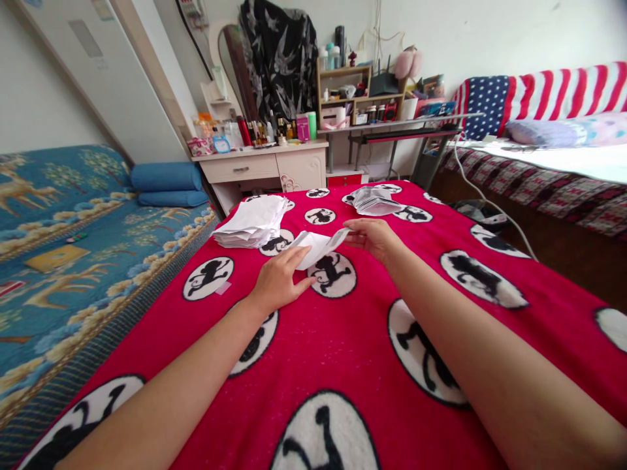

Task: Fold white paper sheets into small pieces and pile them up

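A folded sheet of white paper (313, 245) lies in front of me on the red blanket, its right part bent upward. My right hand (375, 237) pinches that raised right edge between thumb and fingers. On the paper's left side rests my left hand (280, 279), its fingers laid over the edge and its thumb spread away on the blanket. Beyond the left hand sits a thick stack of white papers (255, 220) with uneven edges. A smaller pile of folded papers (375, 201) lies past my right hand.
The red blanket (313, 346) with black-and-white oval prints covers the surface under my arms. A small pale scrap (223, 288) lies at left. A blue patterned sofa (98, 261) flanks the left side; a cluttered dresser (264, 163) and desk (392, 124) stand behind, a bed (539, 170) at right.
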Demonstrator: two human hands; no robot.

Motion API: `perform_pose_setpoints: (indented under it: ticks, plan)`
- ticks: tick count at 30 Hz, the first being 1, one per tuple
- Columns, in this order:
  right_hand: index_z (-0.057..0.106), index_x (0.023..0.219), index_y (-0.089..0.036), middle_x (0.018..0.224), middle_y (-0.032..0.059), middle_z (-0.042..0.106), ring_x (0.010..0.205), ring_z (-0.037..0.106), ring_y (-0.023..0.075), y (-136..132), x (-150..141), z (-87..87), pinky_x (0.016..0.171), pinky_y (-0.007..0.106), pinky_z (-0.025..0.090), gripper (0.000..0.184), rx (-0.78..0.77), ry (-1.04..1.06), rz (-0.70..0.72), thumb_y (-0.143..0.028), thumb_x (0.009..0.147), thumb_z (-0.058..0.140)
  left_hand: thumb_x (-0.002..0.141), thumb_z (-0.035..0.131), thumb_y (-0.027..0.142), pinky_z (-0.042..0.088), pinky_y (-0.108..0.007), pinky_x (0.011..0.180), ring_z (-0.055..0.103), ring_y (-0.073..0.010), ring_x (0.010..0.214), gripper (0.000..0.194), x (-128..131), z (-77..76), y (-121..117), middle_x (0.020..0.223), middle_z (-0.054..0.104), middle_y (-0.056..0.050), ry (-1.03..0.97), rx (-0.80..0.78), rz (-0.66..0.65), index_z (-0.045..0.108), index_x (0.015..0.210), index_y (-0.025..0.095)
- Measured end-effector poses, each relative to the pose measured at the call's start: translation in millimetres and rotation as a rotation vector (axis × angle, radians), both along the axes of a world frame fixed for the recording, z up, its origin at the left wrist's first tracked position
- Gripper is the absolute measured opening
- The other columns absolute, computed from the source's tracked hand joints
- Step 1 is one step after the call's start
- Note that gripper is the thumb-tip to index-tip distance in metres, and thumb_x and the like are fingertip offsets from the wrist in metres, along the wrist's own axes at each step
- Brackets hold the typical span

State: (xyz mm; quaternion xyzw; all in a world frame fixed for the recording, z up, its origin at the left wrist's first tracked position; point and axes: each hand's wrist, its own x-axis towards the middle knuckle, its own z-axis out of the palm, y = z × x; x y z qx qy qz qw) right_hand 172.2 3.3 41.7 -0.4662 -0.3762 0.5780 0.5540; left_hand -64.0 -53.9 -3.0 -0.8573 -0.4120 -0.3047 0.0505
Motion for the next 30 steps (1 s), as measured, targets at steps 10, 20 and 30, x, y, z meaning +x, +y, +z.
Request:
perform_pose_setpoints:
  ticks: [10, 20, 30]
  plan:
    - [0.057, 0.119, -0.021, 0.106, 0.0063, 0.069, 0.083, 0.067, 0.0154, -13.4, -18.0, 12.7, 0.074, 0.029, 0.054, 0.054, 0.471, -0.269, -0.027, -0.042, 0.072, 0.074, 0.082, 0.063, 0.034, 0.051, -0.038, 0.096, 0.069, -0.0245, 0.1, 0.029, -7.4, -7.5, 14.4, 0.106, 0.074, -0.008, -0.651, -0.371, -0.042, 0.074, 0.1, 0.014]
    - [0.063, 0.119, -0.013, 0.071, 0.0011, 0.064, 0.065, 0.057, 0.0149, -1.9, -14.6, -31.9, 0.065, 0.028, 0.046, 0.05, 0.434, -0.94, 0.043, -0.027, 0.072, 0.071, 0.073, 0.072, 0.033, 0.053, -0.035, 0.089, 0.065, -0.0264, 0.106, 0.061, -12.0, -5.0, 12.1, 0.119, 0.067, -0.014, -0.697, -0.339, 0.083, 0.055, 0.128, 0.012]
    - [0.068, 0.105, -0.017, 0.103, 0.0102, 0.067, 0.092, 0.061, 0.0217, -10.1, -21.4, -33.3, 0.081, 0.031, 0.046, 0.031, 0.402, -1.44, 0.092, -0.023, 0.074, 0.066, 0.08, 0.06, 0.016, 0.044, -0.045, 0.102, 0.057, -0.0265, 0.113, 0.021, -14.9, -6.9, 11.7, 0.118, 0.063, -0.008, -0.036, -0.035, 0.087, 0.073, 0.096, 0.021]
